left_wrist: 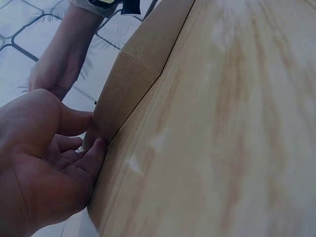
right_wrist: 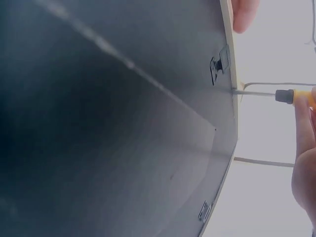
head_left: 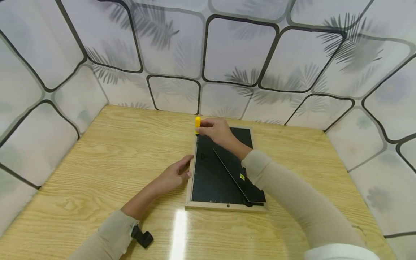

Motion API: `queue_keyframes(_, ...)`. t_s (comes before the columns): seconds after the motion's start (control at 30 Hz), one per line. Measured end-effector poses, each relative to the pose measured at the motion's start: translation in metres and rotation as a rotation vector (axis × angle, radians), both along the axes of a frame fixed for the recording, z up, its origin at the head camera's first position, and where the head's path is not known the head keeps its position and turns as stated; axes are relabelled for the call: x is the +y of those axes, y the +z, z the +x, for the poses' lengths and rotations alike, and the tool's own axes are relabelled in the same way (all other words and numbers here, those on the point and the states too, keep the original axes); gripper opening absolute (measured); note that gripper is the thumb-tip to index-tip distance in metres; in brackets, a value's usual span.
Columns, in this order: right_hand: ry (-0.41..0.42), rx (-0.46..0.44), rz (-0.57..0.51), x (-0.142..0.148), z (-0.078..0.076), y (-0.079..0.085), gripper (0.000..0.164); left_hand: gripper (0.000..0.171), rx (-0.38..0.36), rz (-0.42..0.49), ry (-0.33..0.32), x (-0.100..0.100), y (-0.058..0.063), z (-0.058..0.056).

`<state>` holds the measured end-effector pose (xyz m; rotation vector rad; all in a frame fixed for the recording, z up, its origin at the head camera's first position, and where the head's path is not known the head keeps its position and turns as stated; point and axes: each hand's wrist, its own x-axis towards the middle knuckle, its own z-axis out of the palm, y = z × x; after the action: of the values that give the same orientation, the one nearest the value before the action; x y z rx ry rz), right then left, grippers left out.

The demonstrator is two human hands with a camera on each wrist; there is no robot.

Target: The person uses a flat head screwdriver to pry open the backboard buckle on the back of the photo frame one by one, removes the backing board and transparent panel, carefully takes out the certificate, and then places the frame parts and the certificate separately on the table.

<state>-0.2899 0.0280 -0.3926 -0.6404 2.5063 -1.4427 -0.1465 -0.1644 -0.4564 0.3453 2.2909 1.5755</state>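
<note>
A picture frame [head_left: 211, 206] lies back side up on the table, with a pale wooden rim and a black backing board [head_left: 209, 184]. Its black stand leg [head_left: 251, 193] slants across the board. My right hand [head_left: 218, 133] pinches a yellow-handled screwdriver [head_left: 197, 124], held upright at the frame's far left corner. In the right wrist view, the screwdriver's shaft [right_wrist: 256, 93] meets the rim close to a small metal clip [right_wrist: 223, 60]. My left hand [head_left: 172, 177] touches the frame's left side with thumb and fingers, also visible in the left wrist view beside the wooden rim [left_wrist: 128, 79].
The wood-grain table [head_left: 130, 144] extends on both sides of the frame. Behind and beside it stand patterned fabric walls [head_left: 240, 50]. Another metal clip [right_wrist: 205, 211] sits farther along the rim. A black device [head_left: 142, 236] is strapped at my left wrist.
</note>
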Motion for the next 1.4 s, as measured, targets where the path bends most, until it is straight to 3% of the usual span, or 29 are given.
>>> queue_keyframes(0.27, -0.003, 0.021, -0.023, -0.007, 0.002, -0.001, 0.031, 0.063, 0.011, -0.007, 0.002, 0.001, 0.000, -0.001)
queue_keyframes(0.67, -0.007, -0.015, -0.054, -0.007, 0.003, -0.004, 0.033, 0.063, 0.006, -0.010, 0.005, 0.000, 0.001, 0.000)
queue_keyframes(1.17, -0.019, -0.103, -0.140, 0.033, 0.005, -0.010, 0.036, 0.063, 0.014, 0.003, -0.014, 0.002, 0.001, 0.000)
queue_keyframes(1.4, -0.017, -0.100, -0.176, 0.049, 0.007, -0.015, 0.038, 0.064, 0.016, 0.002, -0.014, 0.002, 0.001, 0.001)
